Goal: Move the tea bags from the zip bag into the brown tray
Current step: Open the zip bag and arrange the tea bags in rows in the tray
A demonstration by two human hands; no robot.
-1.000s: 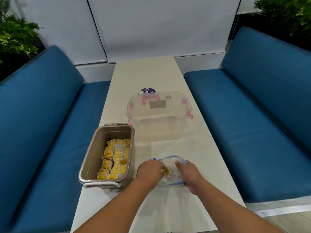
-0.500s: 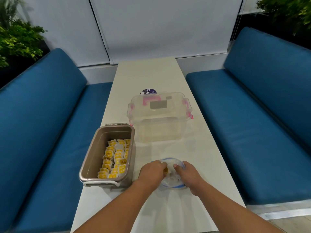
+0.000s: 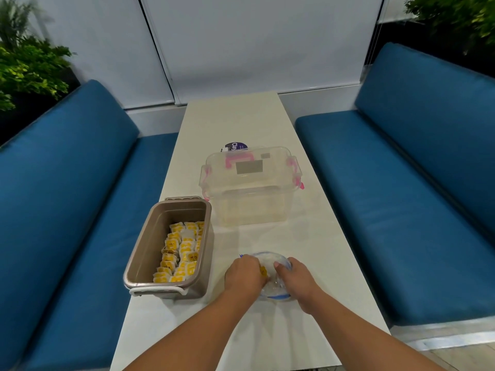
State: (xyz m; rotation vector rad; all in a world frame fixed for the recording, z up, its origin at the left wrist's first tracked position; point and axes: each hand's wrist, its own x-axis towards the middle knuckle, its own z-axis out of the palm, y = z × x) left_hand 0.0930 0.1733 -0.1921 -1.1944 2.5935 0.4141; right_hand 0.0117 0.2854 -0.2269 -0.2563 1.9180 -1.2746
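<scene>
Head view — what have both hands got?

— Both are on the clear plastic zip bag with the blue seal, which lies on the long white table near its front edge. The left hand is curled over the bag's left side, fingers closed around a yellow-tagged tea bag at the mouth. The right hand grips the bag's right side, thumb pressed on top.

— Where is the tray?

— The brown rectangular plastic tray with white handles stands to the left of the bag, just beside the left hand but not touching it. Rows of yellow-and-white tea bags fill its near half; the far half shows bare floor.

— Anything else on the table?

— A clear plastic lidded box with pink latches sits beyond the bag, right of the tray's far end. Behind it peeks a dark round lid with white lettering, only partly visible. Blue cushioned benches flank the table on both sides.

— More tea bags in the zip bag?

— Cannot tell; the hands cover most of it.
</scene>
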